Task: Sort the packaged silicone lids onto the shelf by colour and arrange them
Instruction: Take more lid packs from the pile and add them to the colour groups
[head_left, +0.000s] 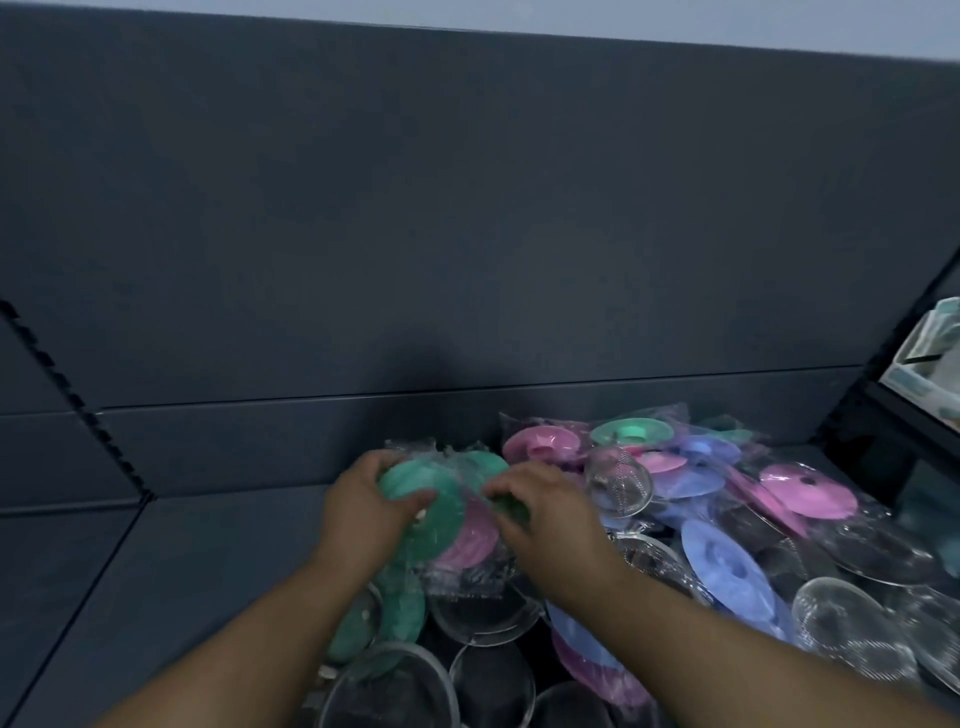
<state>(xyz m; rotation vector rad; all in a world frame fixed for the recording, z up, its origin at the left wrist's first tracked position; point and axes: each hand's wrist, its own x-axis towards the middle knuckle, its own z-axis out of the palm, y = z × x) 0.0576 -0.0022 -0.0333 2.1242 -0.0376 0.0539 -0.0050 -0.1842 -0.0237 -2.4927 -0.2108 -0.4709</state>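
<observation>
Gripping the bagged green lids (431, 501) at lower centre, left hand (363, 512) curled round them and right hand (550, 514) pinching the wrap, the slick bags could slip into the mixed pile (727, 525).

The shelf (208, 545) and its back panel (467, 234) are dark slate grey; the green lid (431, 519) is mint-toned; the pink lid (808, 491) is bright rose; the blue lid (727, 564) leans lavender; the clear lids (841, 618) show fine ribbed lines; the box (930, 358) is white and pale teal.
</observation>
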